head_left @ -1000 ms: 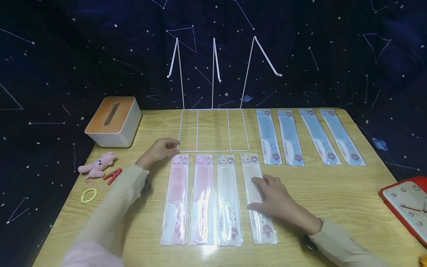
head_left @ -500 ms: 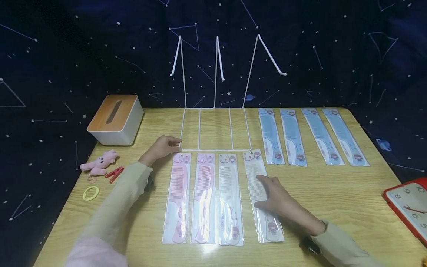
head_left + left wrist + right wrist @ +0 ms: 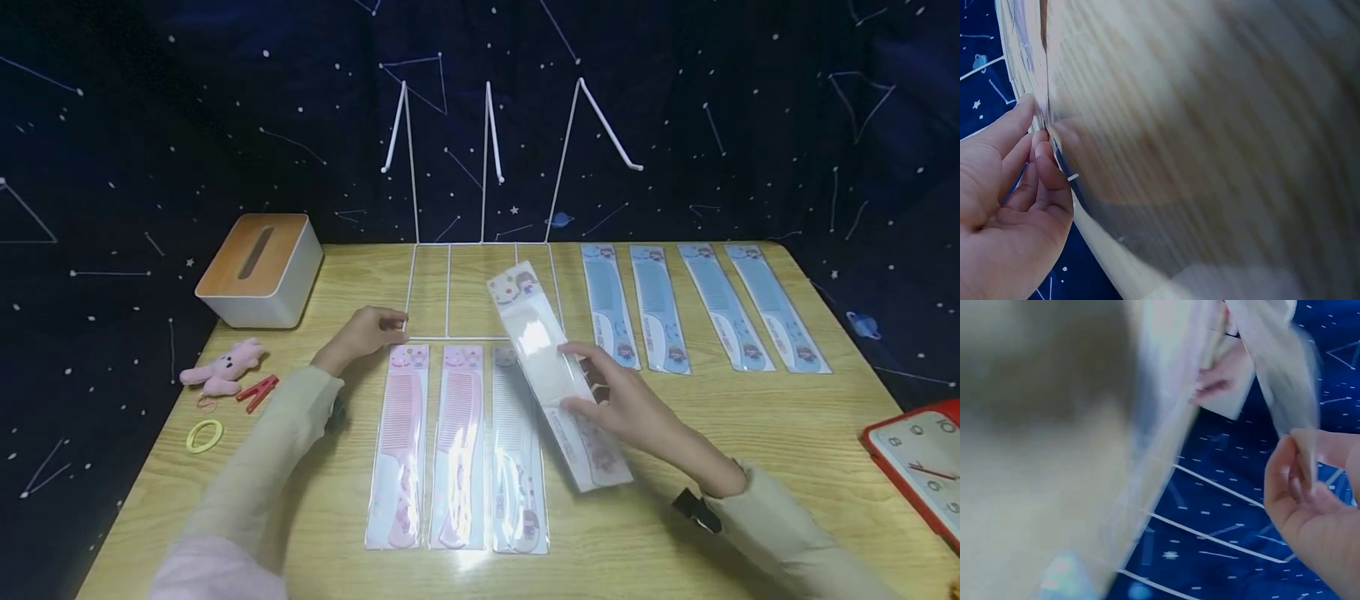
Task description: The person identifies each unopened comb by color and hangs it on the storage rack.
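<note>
"How far along are you?"

"One white comb pack (image 3: pixel 546 367) is up mid-frame, pinched by your right hand (image 3: pixel 633 404); your left hand (image 3: pixel 363 337) grips the wire rack (image 3: pixel 472 337). Unlifted: three packs (image 3: pixel 457 446) lower centre, four blue packs (image 3: pixel 660 308) upper right."

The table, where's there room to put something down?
Right side: bare between the blue combs, red clock and right sleeve. Smaller: between the tissue box and rack, behind the left hand. Crowded: near middle, pink combs, a pale comb, the right hand.
</note>
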The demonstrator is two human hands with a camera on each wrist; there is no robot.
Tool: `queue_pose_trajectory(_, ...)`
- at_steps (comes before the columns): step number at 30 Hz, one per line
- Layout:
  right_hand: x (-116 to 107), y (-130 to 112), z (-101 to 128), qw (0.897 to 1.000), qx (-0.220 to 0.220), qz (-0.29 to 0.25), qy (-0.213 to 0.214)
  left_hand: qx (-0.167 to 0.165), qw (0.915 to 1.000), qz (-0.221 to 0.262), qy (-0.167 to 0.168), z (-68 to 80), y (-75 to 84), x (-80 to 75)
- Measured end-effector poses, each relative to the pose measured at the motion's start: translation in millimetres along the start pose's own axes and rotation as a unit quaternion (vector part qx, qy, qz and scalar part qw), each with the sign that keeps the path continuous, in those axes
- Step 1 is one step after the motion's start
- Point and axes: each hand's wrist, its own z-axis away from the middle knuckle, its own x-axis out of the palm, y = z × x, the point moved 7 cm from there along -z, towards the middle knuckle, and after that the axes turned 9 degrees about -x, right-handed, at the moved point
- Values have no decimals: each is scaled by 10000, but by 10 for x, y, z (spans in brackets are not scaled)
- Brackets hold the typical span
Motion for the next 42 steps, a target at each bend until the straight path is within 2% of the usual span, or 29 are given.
queue_pose_trajectory(3, -88, -217, -271, 9974, -698, 96, 112, 6, 10000, -23, -19, 9, -5, -2)
queue_pose_trajectory(7, -186, -476, -608, 9916, -1270, 52, 221, 77, 10000, -57, -26, 11, -1, -2)
queue_pose_trajectory(11, -254, -697, -867, 9861, -1617, -12, 371, 91, 9999, -67, -59, 11, 4, -6)
queue_pose_trajectory(17, -253, -847, -1111, 9846, -1681, 179, 442, 183, 9998, -120, -19, 16, 43, -24)
queue_pose_trajectory(25, -194, -770, -1282, 9863, -1540, 290, 525, 193, 9998, -84, -29, 4, 49, -19)
queue_pose_trajectory(28, -137, -676, -1392, 9891, -1366, 148, 523, 169, 9998, -66, -4, -5, 33, -18)
queue_pose_trajectory(32, -13, -486, -1586, 9938, -985, -110, 494, 158, 9999, -40, 7, 3, 3, -26)
queue_pose_trajectory(37, 123, -299, -1877, 9944, -953, -65, 459, 113, 9999, -20, -22, 17, -20, -36)
queue_pose_trajectory(42, 191, -116, -2162, 9959, -771, -302, 353, 248, 9996, -104, -48, 8, 19, -1)
